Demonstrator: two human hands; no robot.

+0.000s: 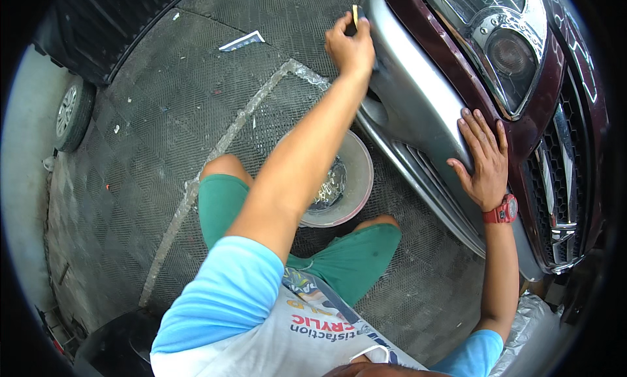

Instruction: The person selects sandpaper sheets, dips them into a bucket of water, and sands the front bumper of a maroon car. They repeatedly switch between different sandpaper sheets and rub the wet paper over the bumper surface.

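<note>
My left hand (353, 47) is stretched far forward, its fingers closed round a small dark pad with a yellow strip (355, 16). It is at the far side edge of a car's front bumper (418, 76), which is dull silver-grey below dark red bodywork (450, 57). Most of the pad is hidden by the fingers. My right hand (483, 155), with a red watch (506, 209) on its wrist, lies flat on the bumper below the headlight (513, 53), fingers spread and holding nothing.
Between my knees stands a round grey basin (363, 187), partly hidden by my left forearm. A torn paper piece (243, 41) lies on the textured dark floor (157, 115). A car wheel (74, 114) is at the left. Silver sheeting (528, 321) lies at the lower right.
</note>
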